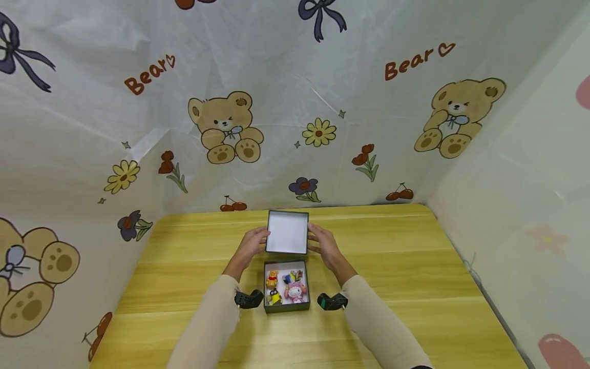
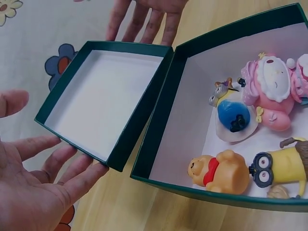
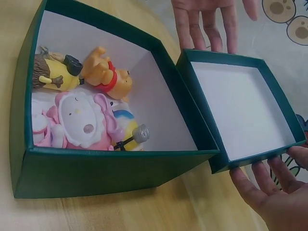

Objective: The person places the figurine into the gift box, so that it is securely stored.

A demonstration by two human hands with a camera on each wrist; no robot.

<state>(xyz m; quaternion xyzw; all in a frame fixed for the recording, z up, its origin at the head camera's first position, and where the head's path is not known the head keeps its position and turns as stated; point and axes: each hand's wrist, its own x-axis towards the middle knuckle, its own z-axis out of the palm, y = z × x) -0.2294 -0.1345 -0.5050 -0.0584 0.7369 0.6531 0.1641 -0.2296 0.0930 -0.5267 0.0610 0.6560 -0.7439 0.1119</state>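
A dark green box with a white inside stands on the table. In it lie a yellow bear figure in a red top, a yellow minion figure with goggles, a pink figure with a white face and a blue-and-yellow figure. Beyond the box, its tilted green lid shows its white inside. My left hand touches the lid's left side with extended fingers, its thumb apart. My right hand touches the opposite side with its fingers. Whether lid and box are joined, I cannot tell.
The wooden table reaches back to a white sheet printed with bears and flowers. Another pale sheet hangs along the right side. A cable runs by the table's right edge.
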